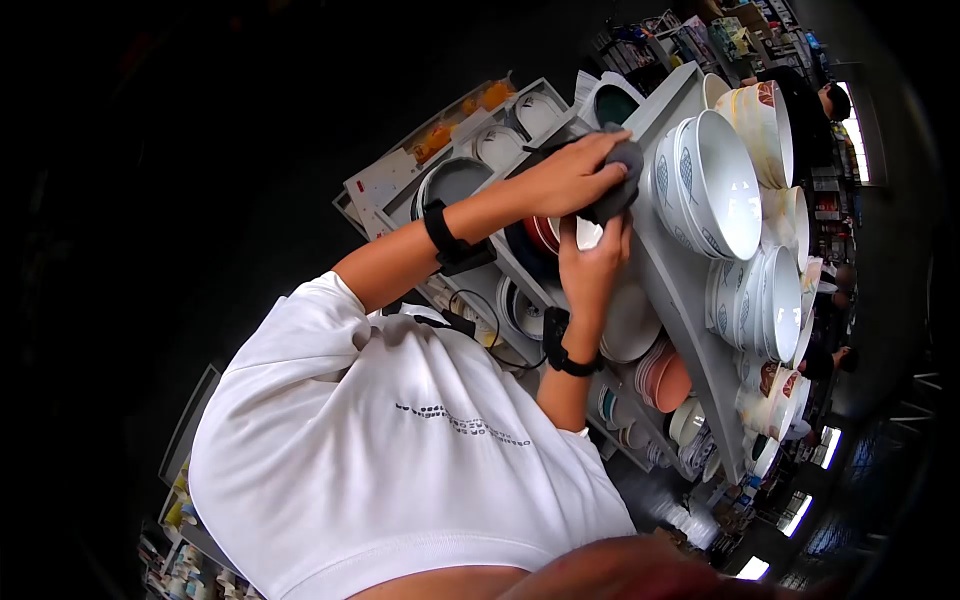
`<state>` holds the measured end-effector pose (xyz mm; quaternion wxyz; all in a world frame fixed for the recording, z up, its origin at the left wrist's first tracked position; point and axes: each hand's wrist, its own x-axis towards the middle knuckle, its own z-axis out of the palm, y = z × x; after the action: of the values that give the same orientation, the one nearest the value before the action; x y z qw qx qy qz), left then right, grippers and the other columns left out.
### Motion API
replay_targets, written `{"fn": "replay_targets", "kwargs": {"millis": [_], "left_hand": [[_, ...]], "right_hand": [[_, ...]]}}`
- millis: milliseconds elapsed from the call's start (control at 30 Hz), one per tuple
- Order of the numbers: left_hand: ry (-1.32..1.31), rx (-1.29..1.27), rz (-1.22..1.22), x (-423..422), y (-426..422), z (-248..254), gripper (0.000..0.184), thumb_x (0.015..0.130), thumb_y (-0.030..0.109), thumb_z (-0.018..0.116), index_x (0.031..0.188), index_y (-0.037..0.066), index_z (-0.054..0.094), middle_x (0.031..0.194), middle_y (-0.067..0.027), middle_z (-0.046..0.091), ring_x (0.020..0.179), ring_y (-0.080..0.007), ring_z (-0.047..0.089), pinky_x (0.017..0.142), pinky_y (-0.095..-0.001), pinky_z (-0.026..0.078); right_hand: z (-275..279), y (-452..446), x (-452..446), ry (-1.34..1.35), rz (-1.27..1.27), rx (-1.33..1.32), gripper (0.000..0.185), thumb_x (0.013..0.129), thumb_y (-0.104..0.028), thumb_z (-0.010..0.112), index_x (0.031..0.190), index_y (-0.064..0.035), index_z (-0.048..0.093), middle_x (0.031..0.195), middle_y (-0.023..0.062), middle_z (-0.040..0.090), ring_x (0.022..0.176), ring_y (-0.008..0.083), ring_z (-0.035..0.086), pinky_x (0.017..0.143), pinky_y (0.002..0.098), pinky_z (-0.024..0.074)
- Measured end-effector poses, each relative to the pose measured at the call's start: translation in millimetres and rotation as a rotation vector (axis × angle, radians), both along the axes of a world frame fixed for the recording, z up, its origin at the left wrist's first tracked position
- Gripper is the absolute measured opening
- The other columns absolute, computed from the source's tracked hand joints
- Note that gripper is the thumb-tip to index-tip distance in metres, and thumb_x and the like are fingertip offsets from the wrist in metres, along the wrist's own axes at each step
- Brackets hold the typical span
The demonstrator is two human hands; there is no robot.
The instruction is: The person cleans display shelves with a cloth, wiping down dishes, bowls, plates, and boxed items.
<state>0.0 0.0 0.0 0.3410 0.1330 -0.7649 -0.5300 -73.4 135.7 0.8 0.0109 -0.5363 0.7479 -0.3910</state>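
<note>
My left hand (575,178) is closed on a dark grey cloth (628,168), its fingers bunched over the fabric. Just below it, my right hand (590,268) curls its thumb and fingers around a small white dish (588,233), which the cloth and fingers partly cover. I cannot make out the dish's full shape. Both hands meet in front of a grey shelf unit (655,250). Right beside them on the shelf stand white bowls with a blue fish pattern (725,185), stacked one in another.
More patterned bowls (780,300) line the same shelf. Pink bowls (665,378) and plates (630,320) sit on a lower level. Dark round dishes (455,185) stand in compartments to the left. Another person (815,105) is at the far upper right.
</note>
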Motion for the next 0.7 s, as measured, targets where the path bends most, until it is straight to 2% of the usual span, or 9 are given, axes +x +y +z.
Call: {"fn": "replay_targets", "kwargs": {"millis": [33,100,133,267,333,433,500,633,700], "left_hand": [[-0.102,-0.075,0.014,10.1,1.4,6.8,0.061,0.098,0.040,0.045,0.146,0.003,0.038,0.149,-0.0297,0.035,0.140,-0.0499,0.027,0.118,-0.0495,0.023],[-0.162,-0.391,0.109,5.7,24.7,-28.0,0.061,0.098,0.040,0.044,0.144,0.000,0.041,0.147,-0.0342,0.034,0.141,-0.0492,0.026,0.118,-0.0481,0.021],[-0.031,-0.224,0.102,-22.4,60.6,10.2,0.062,0.099,0.042,0.044,0.143,-0.001,0.041,0.147,-0.0352,0.033,0.141,-0.0490,0.026,0.119,-0.0480,0.021],[-0.110,-0.226,0.026,-5.9,15.7,6.7,0.067,0.100,0.048,0.043,0.143,-0.004,0.040,0.148,-0.0368,0.031,0.142,-0.0487,0.025,0.119,-0.0475,0.020],[-0.134,-0.186,0.040,-18.4,8.6,-0.8,0.068,0.101,0.047,0.041,0.144,-0.006,0.037,0.149,-0.0379,0.027,0.140,-0.0496,0.027,0.117,-0.0464,0.024],[-0.175,-0.122,0.013,-26.5,-1.6,8.1,0.070,0.101,0.045,0.040,0.146,-0.007,0.031,0.149,-0.0392,0.023,0.140,-0.0500,0.028,0.116,-0.0458,0.026],[-0.250,-0.083,-0.027,-37.0,-10.6,15.0,0.073,0.102,0.044,0.039,0.150,-0.007,0.020,0.149,-0.0408,0.020,0.139,-0.0498,0.029,0.116,-0.0442,0.028],[-0.334,-0.057,-0.034,-69.8,-29.0,7.8,0.081,0.096,0.039,0.046,0.149,-0.011,0.010,0.142,-0.0525,0.012,0.129,-0.0598,0.036,0.115,-0.0454,0.030],[-0.345,0.006,-0.082,-86.7,-44.7,-1.3,0.087,0.094,0.038,0.048,0.148,-0.014,0.005,0.143,-0.0523,0.008,0.134,-0.0559,0.032,0.117,-0.0420,0.025]], "right_hand": [[-7.8,-1.3,3.6,0.018,0.002,-0.075,0.055,0.085,-0.020,0.073,0.132,0.0015,0.054,0.127,0.0257,0.059,0.115,0.0432,0.058,0.096,0.0443,0.0447],[-33.2,19.8,2.4,0.076,0.017,-0.225,0.052,0.086,-0.020,0.072,0.127,0.0069,0.054,0.120,0.0265,0.061,0.109,0.0438,0.059,0.093,0.0442,0.0454],[36.6,59.1,-21.8,0.231,0.003,-0.041,0.052,0.087,-0.020,0.072,0.127,0.0081,0.054,0.120,0.0271,0.061,0.108,0.0439,0.059,0.093,0.0441,0.0454],[-2.9,27.7,-9.3,0.256,-0.029,-0.174,0.047,0.088,-0.018,0.070,0.126,0.0064,0.056,0.116,0.0261,0.062,0.103,0.0429,0.061,0.092,0.0435,0.0470],[2.3,21.0,-5.4,0.044,-0.175,-0.475,0.038,0.088,-0.013,0.068,0.120,0.0050,0.059,0.099,0.0220,0.064,0.085,0.0411,0.062,0.082,0.0464,0.0480],[5.9,11.9,-29.2,0.524,-0.235,-0.408,0.030,0.089,-0.016,0.067,0.111,0.0033,0.061,0.086,0.0179,0.061,0.076,0.0360,0.060,0.069,0.0415,0.0486],[-6.0,2.8,-53.9,0.546,-0.197,-0.427,0.027,0.091,-0.019,0.066,0.105,0.0032,0.061,0.083,0.0175,0.059,0.075,0.0356,0.059,0.064,0.0414,0.0467],[-7.7,-9.4,-62.1,0.420,-0.203,-0.450,0.027,0.094,-0.022,0.063,0.098,0.0046,0.061,0.082,0.0163,0.059,0.069,0.0319,0.057,0.059,0.0379,0.0453],[-6.8,-11.0,-61.8,0.395,-0.234,-0.463,0.030,0.095,-0.024,0.061,0.094,0.0058,0.061,0.083,0.0175,0.059,0.071,0.0343,0.058,0.062,0.0400,0.0458]]}}
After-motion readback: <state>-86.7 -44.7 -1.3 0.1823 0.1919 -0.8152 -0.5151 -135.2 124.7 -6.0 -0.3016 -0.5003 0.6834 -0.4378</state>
